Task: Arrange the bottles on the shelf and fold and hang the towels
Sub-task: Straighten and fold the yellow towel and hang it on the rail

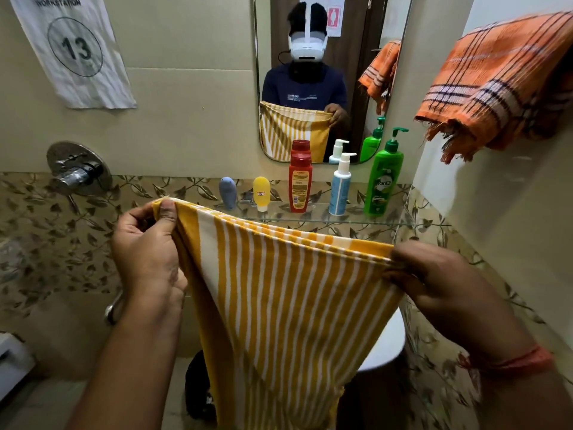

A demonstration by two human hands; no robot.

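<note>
A yellow-and-white striped towel hangs doubled between my hands, in front of the glass shelf. My left hand pinches its upper left corner. My right hand grips the upper right edge. Several bottles stand in a row on the shelf: a small blue-grey one, a small yellow one, a red bottle, a white-and-blue pump bottle and a green pump bottle. An orange checked towel hangs folded at the upper right.
A mirror above the shelf reflects the person and the towel. A chrome tap valve sticks out of the left wall, under a paper sign numbered 13. A white toilet sits below, behind the towel.
</note>
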